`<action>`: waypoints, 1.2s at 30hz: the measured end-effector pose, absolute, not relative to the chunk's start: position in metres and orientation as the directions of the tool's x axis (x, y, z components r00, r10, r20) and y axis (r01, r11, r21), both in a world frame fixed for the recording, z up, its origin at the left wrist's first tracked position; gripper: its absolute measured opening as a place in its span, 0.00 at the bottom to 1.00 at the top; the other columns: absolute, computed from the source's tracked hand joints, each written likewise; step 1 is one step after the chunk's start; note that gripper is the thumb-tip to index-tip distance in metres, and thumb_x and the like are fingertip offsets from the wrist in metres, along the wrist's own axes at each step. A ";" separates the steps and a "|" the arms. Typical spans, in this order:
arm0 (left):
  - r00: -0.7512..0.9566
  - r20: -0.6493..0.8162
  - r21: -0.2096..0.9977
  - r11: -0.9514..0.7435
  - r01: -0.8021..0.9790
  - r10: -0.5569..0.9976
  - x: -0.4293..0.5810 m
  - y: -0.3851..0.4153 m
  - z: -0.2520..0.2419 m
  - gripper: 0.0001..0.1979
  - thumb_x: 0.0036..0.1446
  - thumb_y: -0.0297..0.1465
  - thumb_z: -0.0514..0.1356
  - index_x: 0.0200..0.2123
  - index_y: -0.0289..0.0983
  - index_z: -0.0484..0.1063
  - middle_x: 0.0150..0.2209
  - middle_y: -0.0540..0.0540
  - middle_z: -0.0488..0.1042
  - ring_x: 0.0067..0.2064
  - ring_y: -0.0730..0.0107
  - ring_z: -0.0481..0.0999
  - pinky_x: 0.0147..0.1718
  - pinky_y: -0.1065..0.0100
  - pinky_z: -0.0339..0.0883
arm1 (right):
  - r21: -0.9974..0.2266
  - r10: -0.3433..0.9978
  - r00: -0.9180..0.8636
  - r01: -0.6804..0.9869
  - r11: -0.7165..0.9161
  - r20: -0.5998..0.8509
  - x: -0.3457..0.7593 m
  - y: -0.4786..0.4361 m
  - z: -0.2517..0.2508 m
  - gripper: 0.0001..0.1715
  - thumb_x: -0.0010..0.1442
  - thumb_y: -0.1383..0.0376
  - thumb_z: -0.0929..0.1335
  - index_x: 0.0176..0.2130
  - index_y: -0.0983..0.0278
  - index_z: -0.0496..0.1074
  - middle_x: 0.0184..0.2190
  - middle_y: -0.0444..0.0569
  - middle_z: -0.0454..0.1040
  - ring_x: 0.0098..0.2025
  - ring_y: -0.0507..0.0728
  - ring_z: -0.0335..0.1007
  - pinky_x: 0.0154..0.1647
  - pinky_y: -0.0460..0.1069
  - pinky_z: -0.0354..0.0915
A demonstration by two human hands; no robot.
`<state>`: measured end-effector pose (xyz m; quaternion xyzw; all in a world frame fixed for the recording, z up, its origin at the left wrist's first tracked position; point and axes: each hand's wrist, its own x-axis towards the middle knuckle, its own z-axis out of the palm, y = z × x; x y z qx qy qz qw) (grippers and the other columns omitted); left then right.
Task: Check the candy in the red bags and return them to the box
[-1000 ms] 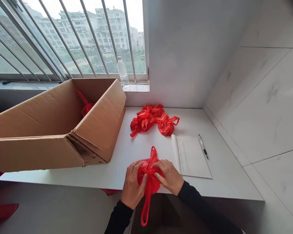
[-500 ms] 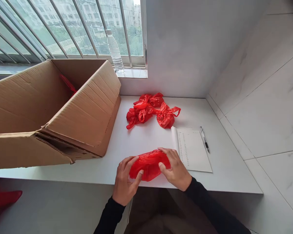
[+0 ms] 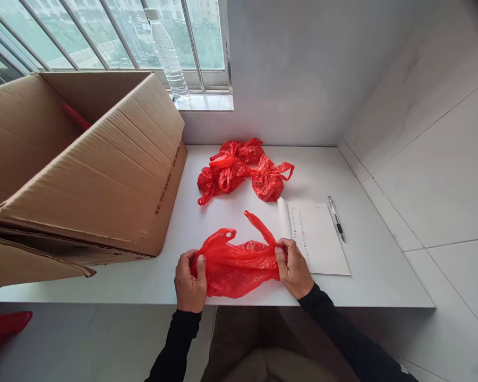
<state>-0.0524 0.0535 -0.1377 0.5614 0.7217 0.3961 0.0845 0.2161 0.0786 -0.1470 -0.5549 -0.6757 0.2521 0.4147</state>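
Note:
A red plastic bag (image 3: 239,262) lies stretched sideways on the white table (image 3: 382,281) near its front edge. My left hand (image 3: 190,281) is closed on the bag's left end, below one loop handle. My right hand (image 3: 292,265) pinches the right end, where the other handle sticks up. Further back lie several knotted red bags (image 3: 242,170) in a cluster.
A large open cardboard box (image 3: 103,164) stands tilted on the left of the table, with something red inside. A sheet of printed paper (image 3: 316,239) and a pen (image 3: 336,217) lie to the right of my hands. A water bottle (image 3: 169,58) stands on the window sill.
My hands have moved apart and pulled the bunched bag out wide, so both handles now stand free. The view has tilted further down.

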 end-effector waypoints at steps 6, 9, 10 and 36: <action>-0.231 0.363 0.547 -0.006 0.837 0.903 -0.046 0.057 -0.136 0.13 0.60 0.39 0.59 0.45 0.39 0.70 0.43 0.42 0.75 0.46 0.54 0.70 0.48 0.54 0.65 | -0.821 0.971 -0.028 0.528 0.218 0.239 0.218 0.078 -0.140 0.22 0.70 0.61 0.59 0.61 0.61 0.56 0.34 0.46 0.71 0.33 0.56 0.69 0.41 0.55 0.70; -0.225 0.381 0.499 0.006 0.866 0.897 -0.044 0.059 -0.139 0.09 0.62 0.36 0.57 0.42 0.38 0.69 0.41 0.41 0.75 0.44 0.53 0.70 0.47 0.53 0.64 | -0.817 0.967 -0.047 0.525 0.236 0.249 0.220 0.078 -0.137 0.23 0.70 0.63 0.58 0.62 0.60 0.57 0.42 0.50 0.73 0.39 0.57 0.72 0.45 0.55 0.70; -0.225 0.385 0.486 0.011 0.874 0.895 -0.043 0.059 -0.140 0.09 0.62 0.36 0.56 0.42 0.38 0.69 0.41 0.41 0.75 0.44 0.52 0.70 0.47 0.53 0.64 | -0.812 0.964 -0.057 0.526 0.251 0.261 0.220 0.077 -0.137 0.22 0.70 0.64 0.58 0.62 0.59 0.58 0.46 0.52 0.73 0.42 0.58 0.72 0.46 0.56 0.70; -0.370 0.459 0.630 -0.002 0.777 0.808 -0.046 0.052 -0.135 0.12 0.65 0.34 0.51 0.50 0.40 0.67 0.43 0.43 0.75 0.43 0.62 0.75 0.41 0.62 0.70 | -0.733 0.877 -0.062 0.522 0.435 0.476 0.224 0.076 -0.137 0.21 0.64 0.69 0.61 0.55 0.58 0.65 0.43 0.50 0.72 0.44 0.60 0.66 0.47 0.58 0.68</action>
